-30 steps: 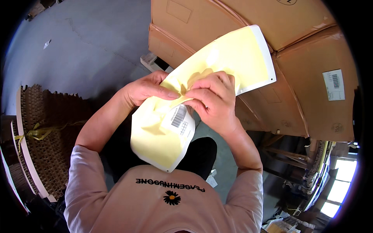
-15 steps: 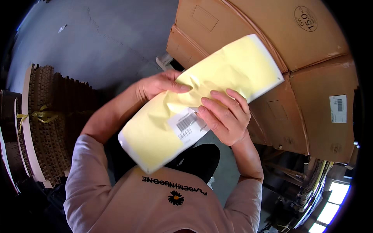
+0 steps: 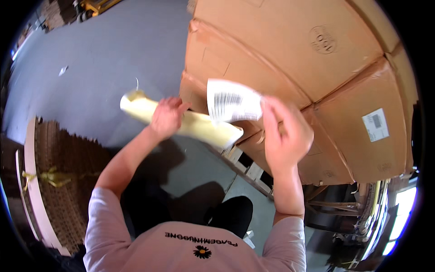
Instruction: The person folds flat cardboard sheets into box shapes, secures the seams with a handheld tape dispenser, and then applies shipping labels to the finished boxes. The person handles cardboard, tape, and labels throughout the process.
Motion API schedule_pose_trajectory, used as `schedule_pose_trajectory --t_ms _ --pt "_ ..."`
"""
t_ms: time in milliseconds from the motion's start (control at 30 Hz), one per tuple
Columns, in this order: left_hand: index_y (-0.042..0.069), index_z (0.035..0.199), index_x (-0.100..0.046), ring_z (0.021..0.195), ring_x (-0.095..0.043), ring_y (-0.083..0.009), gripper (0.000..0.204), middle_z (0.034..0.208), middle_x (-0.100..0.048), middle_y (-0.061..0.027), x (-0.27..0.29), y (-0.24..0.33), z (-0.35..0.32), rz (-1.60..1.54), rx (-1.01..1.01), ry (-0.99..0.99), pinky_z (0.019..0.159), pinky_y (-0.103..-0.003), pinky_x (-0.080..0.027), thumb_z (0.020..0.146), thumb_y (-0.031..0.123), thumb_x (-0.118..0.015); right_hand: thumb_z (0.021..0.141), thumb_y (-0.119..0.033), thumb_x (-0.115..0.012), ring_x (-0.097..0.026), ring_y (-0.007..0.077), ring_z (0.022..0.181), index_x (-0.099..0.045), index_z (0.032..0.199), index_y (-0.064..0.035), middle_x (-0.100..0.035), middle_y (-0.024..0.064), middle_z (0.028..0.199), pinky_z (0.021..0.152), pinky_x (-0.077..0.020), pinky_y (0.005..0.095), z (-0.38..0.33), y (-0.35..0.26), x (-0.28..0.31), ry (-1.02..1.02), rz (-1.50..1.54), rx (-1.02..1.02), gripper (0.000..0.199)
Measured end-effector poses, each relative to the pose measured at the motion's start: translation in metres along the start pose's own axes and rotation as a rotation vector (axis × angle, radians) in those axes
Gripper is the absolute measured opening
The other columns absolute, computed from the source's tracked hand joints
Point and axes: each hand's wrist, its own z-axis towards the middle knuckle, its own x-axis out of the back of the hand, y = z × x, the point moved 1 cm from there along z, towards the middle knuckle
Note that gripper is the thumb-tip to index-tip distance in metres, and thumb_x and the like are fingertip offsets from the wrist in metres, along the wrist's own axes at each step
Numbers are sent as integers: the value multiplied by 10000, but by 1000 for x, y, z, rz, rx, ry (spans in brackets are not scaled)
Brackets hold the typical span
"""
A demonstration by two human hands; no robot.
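Note:
My left hand is closed round a yellow label backing sheet that is curled into a loose roll. The sheet stretches out on both sides of the fist, its ends slightly blurred. Higher and to the right, my right hand pinches the right edge of a white barcode label between thumb and fingers. The label is apart from the yellow sheet and bends a little in the air. Its printed side faces up, in front of the stacked cartons.
The brown cartons rise at the right on a pallet; one bears a white label. Bundled cardboard sheets with a yellow tie stand at the left. A scrap lies on the grey floor. Yellow equipment shows far off.
The barcode label has come off the yellow sheet into my right hand. My left hand has moved left and lower with the sheet, now curled up. The view has shifted.

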Motion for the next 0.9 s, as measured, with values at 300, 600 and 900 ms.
schedule_pose_trajectory --t_ms 300,600,900 --pt "-52 1257 -521 564 -628 -315 668 581 -605 -107 89 33 142 -515 324 124 579 -407 -492 970 550 -562 853 -19 -741 -662 220 671 -723 967 -26 -701 109 799 614 -522 317 93 54 -62 289 -75 60 116" --pt "56 865 -560 582 -621 -274 305 627 -620 -100 87 -2 227 -888 260 380 562 -420 -461 1027 315 -557 810 -51 -779 -647 205 692 -739 931 -69 -694 56 861 619 -516 308 139 42 -71 364 -251 145 129" --pt "80 912 -547 651 -632 -417 285 657 -639 -172 82 -11 291 -464 310 472 593 -509 -477 1036 336 -523 763 -137 -821 -608 203 730 -726 818 -143 -600 -10 829 597 -488 350 190 72 -78 480 -549 192 110"
